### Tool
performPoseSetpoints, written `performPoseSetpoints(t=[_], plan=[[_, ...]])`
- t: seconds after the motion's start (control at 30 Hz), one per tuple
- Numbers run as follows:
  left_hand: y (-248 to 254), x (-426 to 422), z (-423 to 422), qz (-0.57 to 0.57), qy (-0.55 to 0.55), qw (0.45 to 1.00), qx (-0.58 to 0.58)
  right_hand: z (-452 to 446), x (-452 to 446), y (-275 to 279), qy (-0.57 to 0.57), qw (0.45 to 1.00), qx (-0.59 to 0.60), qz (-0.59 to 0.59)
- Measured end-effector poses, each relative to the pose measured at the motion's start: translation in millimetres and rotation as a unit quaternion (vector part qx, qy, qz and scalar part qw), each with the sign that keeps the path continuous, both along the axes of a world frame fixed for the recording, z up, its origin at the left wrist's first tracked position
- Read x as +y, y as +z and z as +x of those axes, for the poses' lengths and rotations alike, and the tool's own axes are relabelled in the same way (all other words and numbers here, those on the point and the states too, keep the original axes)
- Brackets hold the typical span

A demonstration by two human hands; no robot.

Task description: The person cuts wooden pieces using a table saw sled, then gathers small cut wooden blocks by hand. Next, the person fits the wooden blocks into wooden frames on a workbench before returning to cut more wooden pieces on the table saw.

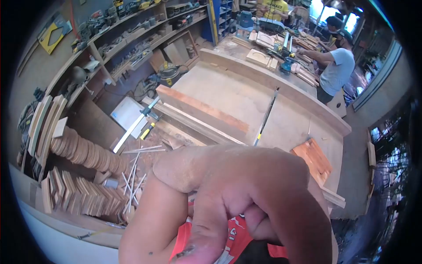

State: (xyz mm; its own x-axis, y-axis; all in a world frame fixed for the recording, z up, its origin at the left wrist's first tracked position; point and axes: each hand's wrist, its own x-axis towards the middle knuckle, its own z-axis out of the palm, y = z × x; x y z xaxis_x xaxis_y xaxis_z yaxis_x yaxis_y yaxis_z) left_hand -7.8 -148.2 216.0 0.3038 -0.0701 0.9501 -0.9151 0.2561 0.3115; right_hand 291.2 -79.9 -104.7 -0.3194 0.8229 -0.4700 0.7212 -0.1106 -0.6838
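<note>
My bare arms and hands fill the lower middle, very close to the camera and overlapping. My right hand seems to lie across the front, bent over from the right. My left arm rises at the lower left, and its hand cannot be made out. Whether either hand holds something is hidden. Beneath them shows a red garment with white print. Beyond lies a wide wooden worktop bearing a long reddish board and a bar clamp. A smaller orange-brown wood panel rests to the right.
Curved wooden pieces and angled pieces are stacked at left beside thin sticks. A yellow-handled tool lies near the clamp. Shelves line the wall. A person in a light shirt works at the far bench.
</note>
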Motion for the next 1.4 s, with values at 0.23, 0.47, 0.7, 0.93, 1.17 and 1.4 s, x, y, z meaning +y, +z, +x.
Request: performPoseSetpoints(t=[0.23,0.47,0.7,0.93,1.17,1.4], plan=[[-11.9,12.5,-75.1,0.014,0.122,0.986,0.111,8.1,-10.5,-34.3,-0.052,0.998,-0.019,-0.03],[-29.3,12.3,-104.3,0.069,0.082,0.98,0.17,10.7,4.1,-20.4,-0.154,0.979,0.107,-0.082],[-57.5,-7.2,-31.3,0.028,0.067,0.988,0.136,15.9,14.7,-20.8,0.044,0.997,0.055,0.032],[-73.8,-17.8,85.7,-0.039,0.099,0.984,0.142,8.0,14.3,-4.1,0.107,0.99,-0.02,0.087],[-110.7,20.8,132.7,-0.019,0.277,0.902,0.331,82.2,21.9,-12.0,0.099,0.978,0.107,0.148],[-229.0,83.5,90.3,0.167,0.589,0.508,0.607,284.8,-50.4,-11.8,-0.226,0.937,-0.161,0.213]])
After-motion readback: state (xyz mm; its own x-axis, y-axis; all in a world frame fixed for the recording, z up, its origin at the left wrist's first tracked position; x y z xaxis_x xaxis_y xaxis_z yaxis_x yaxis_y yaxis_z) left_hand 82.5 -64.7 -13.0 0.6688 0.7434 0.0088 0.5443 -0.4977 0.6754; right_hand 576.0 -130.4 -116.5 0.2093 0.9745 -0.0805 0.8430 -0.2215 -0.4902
